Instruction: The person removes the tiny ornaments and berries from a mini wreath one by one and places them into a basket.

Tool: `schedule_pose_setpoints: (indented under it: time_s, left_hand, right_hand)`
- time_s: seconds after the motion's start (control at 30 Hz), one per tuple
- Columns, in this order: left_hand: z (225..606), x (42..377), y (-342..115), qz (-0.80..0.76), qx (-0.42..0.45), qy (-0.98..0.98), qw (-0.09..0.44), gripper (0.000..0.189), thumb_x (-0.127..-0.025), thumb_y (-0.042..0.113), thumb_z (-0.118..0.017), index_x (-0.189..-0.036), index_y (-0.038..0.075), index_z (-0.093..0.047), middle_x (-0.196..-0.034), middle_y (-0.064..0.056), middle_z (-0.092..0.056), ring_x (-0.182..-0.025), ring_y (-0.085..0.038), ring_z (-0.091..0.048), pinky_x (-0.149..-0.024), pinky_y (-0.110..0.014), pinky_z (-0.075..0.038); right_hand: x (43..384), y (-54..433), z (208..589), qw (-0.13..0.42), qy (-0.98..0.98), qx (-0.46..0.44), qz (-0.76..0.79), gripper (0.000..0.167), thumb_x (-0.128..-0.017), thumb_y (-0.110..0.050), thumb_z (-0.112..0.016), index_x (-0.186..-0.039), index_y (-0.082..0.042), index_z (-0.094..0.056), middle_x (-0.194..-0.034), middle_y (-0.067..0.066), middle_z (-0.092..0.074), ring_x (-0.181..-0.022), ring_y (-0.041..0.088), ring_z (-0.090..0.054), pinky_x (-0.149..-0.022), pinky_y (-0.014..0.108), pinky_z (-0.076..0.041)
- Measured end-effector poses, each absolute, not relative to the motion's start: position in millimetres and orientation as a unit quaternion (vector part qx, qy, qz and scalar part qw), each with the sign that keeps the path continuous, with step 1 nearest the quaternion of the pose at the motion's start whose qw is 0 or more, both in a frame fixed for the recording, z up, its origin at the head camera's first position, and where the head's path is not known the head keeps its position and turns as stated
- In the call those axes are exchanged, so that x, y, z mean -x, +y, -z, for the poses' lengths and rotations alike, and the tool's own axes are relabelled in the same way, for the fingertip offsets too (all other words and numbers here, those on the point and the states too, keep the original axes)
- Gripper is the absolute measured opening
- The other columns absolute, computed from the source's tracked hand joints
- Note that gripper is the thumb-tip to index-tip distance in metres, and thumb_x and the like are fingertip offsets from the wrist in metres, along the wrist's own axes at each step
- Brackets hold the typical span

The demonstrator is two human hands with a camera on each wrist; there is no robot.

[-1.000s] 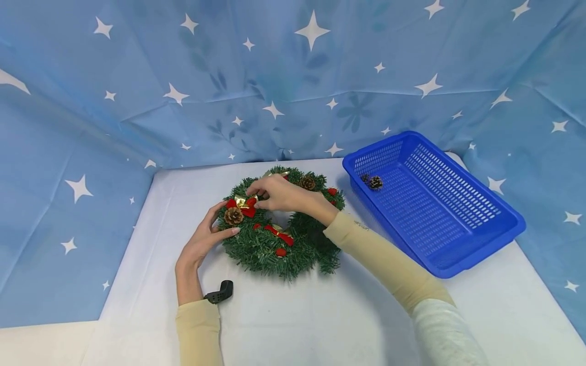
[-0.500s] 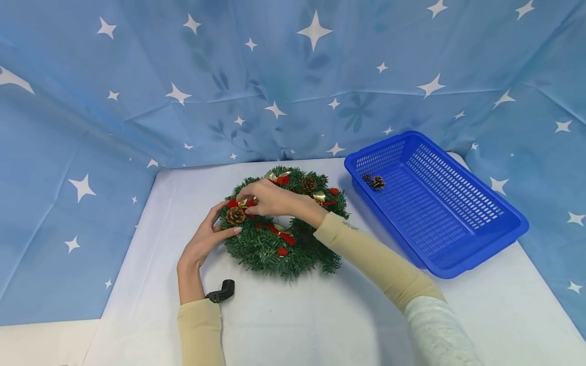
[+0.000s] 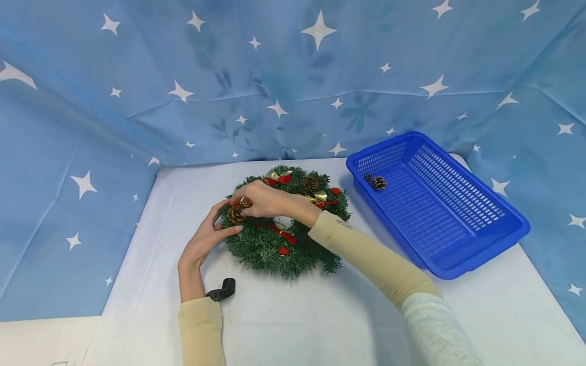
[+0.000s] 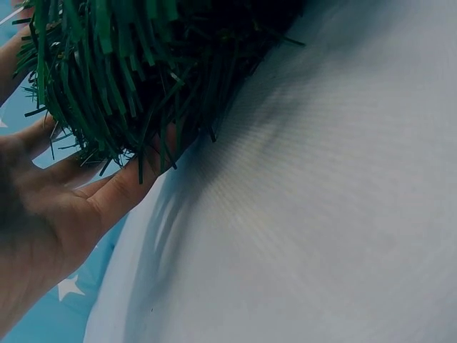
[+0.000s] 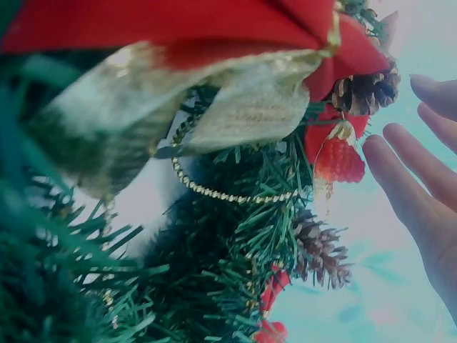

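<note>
A green wreath [image 3: 270,256] with red bows, gold ribbon, red berries and pine cones lies on the white table. My left hand [image 3: 201,241] grips its left side, thumb on top; the left wrist view shows fingers [image 4: 118,193] tucked under the greenery. Over the wreath's left part, my right hand [image 3: 263,199] has thumb and index finger bent around a pine cone [image 3: 235,214], partly hiding the gold and red bow beside it. In the right wrist view, fingers [image 5: 421,179] come close to a pine cone [image 5: 368,93] and a red berry [image 5: 339,158].
To the right stands a blue plastic basket [image 3: 485,239] with small pine cones [image 3: 378,183] in its near left corner. A black device [image 3: 222,290] sits at the left wrist. A blue star-patterned curtain [image 3: 293,76] hangs behind the table.
My right hand has shifted slightly left, from the red and gold bow to the pine cone, uncovering the bows at the back and right. The left hand keeps its hold.
</note>
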State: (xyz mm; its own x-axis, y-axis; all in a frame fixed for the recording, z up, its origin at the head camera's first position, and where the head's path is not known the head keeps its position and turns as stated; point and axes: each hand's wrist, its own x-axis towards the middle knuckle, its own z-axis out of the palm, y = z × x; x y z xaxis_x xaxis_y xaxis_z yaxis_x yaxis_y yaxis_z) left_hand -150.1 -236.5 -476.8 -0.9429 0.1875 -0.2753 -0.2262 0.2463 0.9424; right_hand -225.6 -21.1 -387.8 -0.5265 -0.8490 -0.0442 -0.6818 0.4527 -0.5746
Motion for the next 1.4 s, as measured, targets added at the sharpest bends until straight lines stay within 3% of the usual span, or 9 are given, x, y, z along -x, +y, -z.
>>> schedule_pose_setpoints:
  time_s: [0.17,0.43,0.8,1.4]
  left_hand:
    - [477.7,150.9,-237.6,-0.613,0.017,0.771,0.171,0.094,-0.092,0.038,-0.079,-0.164,0.039,-0.018,-0.174,-0.001,-0.001,-0.156,-0.049,-0.012,-0.118,-0.068,-0.029]
    - [479.7,151.8,-237.2,-0.623,0.007,0.765,0.165,0.094,-0.092,0.037,-0.080,-0.164,0.038,-0.020,-0.174,0.003,-0.006,-0.153,-0.041,-0.029,-0.115,-0.062,-0.035]
    - [477.1,151.0,-236.3,-0.620,0.012,0.767,0.165,0.093,-0.092,0.034,-0.080,-0.165,0.034,-0.020,-0.174,0.000,-0.005,-0.156,-0.050,-0.010,-0.120,-0.068,-0.025]
    - [478.7,151.7,-236.0,-0.617,0.010,0.769,0.167,0.093,-0.092,0.037,-0.079,-0.164,0.037,-0.020,-0.174,0.002,-0.005,-0.156,-0.046,-0.019,-0.117,-0.066,-0.030]
  right_hand:
    - [226.8,-29.7,389.0,0.180,0.833,0.465,0.238,0.038,-0.100,-0.009,-0.069,-0.137,-0.004,-0.064,-0.138,0.011,-0.065,-0.119,0.022,-0.065,-0.096,0.032,-0.055]
    - [229.0,-37.8,394.3,0.185,0.835,0.469,0.221,0.037,-0.099,-0.006,-0.068,-0.136,-0.005,-0.065,-0.136,0.010,-0.066,-0.121,0.021,-0.065,-0.099,0.032,-0.054]
    - [229.0,-39.2,395.6,0.183,0.833,0.473,0.219,0.035,-0.098,-0.002,-0.065,-0.133,-0.005,-0.068,-0.131,0.011,-0.068,-0.113,0.020,-0.066,-0.092,0.030,-0.055]
    - [225.8,-33.4,393.2,0.171,0.835,0.475,0.218,0.030,-0.099,-0.005,-0.067,-0.129,-0.002,-0.070,-0.127,0.013,-0.069,-0.108,0.021,-0.067,-0.090,0.029,-0.055]
